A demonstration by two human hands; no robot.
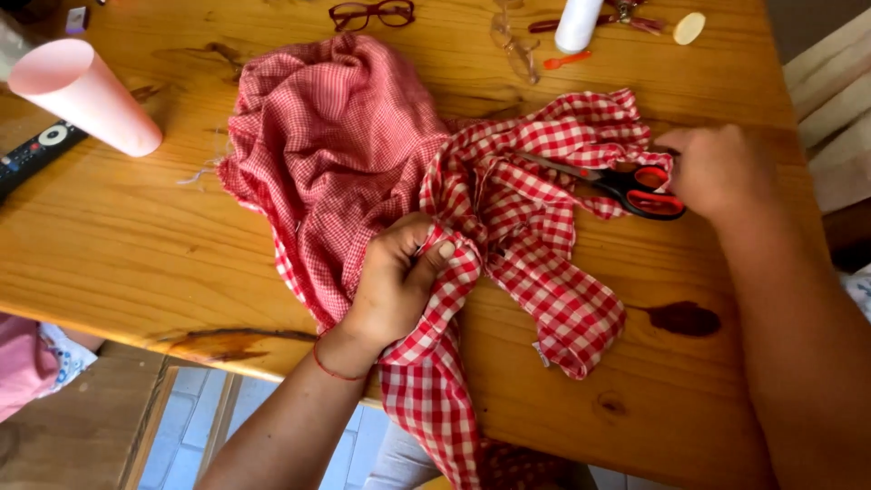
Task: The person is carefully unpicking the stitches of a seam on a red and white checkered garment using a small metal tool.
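Wooden table [127, 245], tiled floor below its near edge. Far left: pink paper cone [82, 91], remote control [32, 154]. Centre: fine-check red cloth [336, 154] heaped; left hand [395, 281] pinches a fold of large-check red fabric [535, 272] tight. Right: right hand [717, 172] grips red-and-black scissors [626, 186], blades lying on the fabric. Glasses [372, 14] at far edge.

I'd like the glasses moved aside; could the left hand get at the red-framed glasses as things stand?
Probably not at once: the left hand grips the large-check cloth, and the small-check cloth lies heaped between it and the glasses.
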